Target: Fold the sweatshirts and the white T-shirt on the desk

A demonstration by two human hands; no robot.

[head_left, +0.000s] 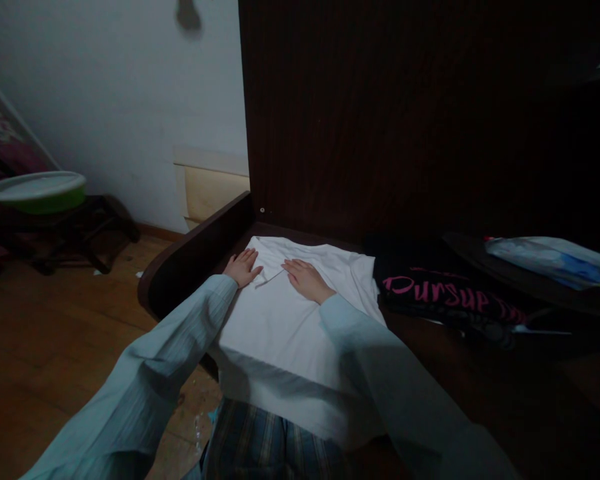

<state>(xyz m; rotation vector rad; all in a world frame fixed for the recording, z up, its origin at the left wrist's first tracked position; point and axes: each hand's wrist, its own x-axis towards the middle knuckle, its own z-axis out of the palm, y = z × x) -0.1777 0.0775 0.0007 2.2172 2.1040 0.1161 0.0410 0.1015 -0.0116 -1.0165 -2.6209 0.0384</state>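
Observation:
A white garment, seemingly a T-shirt [280, 320], lies spread over a dark wooden surface, its near part hanging over the front edge. My left hand [241, 268] rests flat on its far left side, fingers stretched out. Lying on the cloth's upper middle, my right hand [307, 280] is also flat with fingers extended. Between the two hands runs a short fold or slit in the fabric. Neither hand grips anything that I can see.
Right of the shirt lies dark cloth with pink lettering [440, 293], and beyond it a clear plastic package [550, 257]. A raised wooden side rail [180, 257] bounds the left. A green basin [45, 193] stands on a low stool against the wall.

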